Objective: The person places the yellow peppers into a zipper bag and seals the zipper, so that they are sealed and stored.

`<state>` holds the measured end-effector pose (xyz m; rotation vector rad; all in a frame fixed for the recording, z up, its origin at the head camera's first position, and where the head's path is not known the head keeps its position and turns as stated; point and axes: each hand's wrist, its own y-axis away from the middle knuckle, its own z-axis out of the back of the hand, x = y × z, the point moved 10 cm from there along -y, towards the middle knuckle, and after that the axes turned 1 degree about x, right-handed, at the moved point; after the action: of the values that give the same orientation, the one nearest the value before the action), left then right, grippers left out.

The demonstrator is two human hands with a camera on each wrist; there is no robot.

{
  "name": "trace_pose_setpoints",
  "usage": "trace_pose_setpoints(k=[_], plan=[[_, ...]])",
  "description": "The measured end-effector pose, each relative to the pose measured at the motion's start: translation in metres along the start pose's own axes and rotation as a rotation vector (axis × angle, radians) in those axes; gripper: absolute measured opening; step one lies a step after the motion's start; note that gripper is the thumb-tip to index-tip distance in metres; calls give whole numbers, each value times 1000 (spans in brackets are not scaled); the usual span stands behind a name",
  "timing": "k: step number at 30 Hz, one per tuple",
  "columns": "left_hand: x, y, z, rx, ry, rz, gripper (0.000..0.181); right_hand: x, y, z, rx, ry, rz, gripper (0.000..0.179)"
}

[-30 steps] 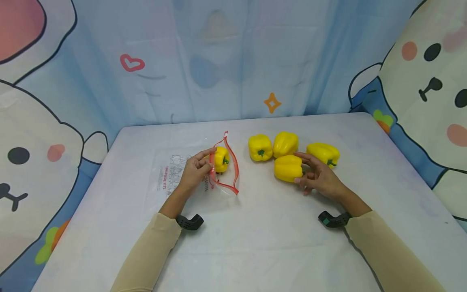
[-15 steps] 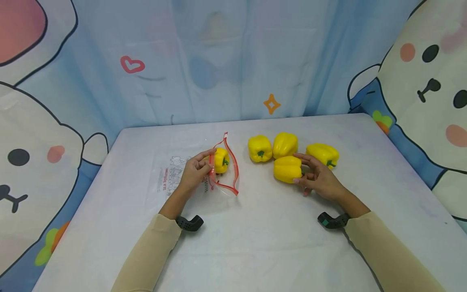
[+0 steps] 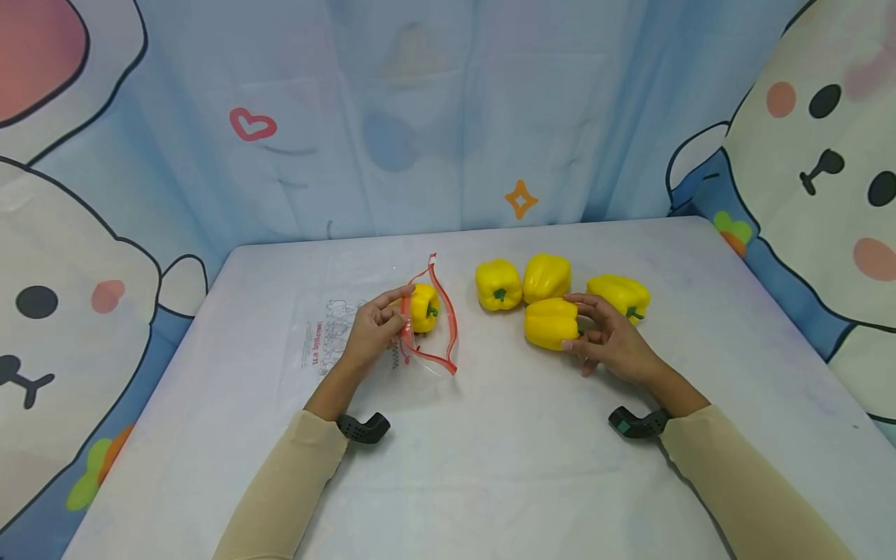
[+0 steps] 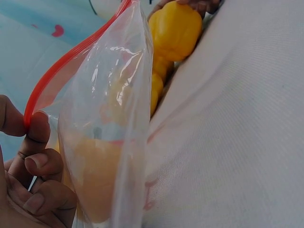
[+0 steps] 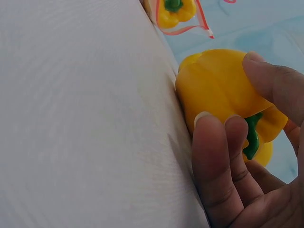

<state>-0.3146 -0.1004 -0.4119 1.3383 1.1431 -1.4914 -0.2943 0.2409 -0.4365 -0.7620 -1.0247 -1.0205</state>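
White table (image 3: pixel 490 459) backed by blue cartoon curtain (image 3: pixel 448 124); bag rim (image 3: pixel 452 317) pinched w/ L hand (image 3: pixel 374 329), front pepper (image 3: pixel 550 323) gripped w/ R hand (image 3: pixel 616 346).

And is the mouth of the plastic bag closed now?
No, the plastic bag gapes open, with the left hand pinching its rim and a yellow pepper showing inside.
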Motion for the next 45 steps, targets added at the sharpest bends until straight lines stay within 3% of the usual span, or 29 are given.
trace_pose_setpoints(k=[15,25,30,35,40,45], plan=[[2,0,1,0,-4,4,47,-1,-1,1,-53,29,-11,74],[8,-2,2,0,10,30,47,13,-5,-10,-39,-111,43,69],[10,-3,5,-9,24,34,46,41,-15,-33,7,-237,111,66],[8,-1,3,1,28,11,47,64,-30,-64,66,-224,146,67],[7,0,2,11,41,0,48,67,-54,-89,91,-192,105,69],[4,-2,2,19,49,-17,49,64,-73,-111,122,-321,57,68]])
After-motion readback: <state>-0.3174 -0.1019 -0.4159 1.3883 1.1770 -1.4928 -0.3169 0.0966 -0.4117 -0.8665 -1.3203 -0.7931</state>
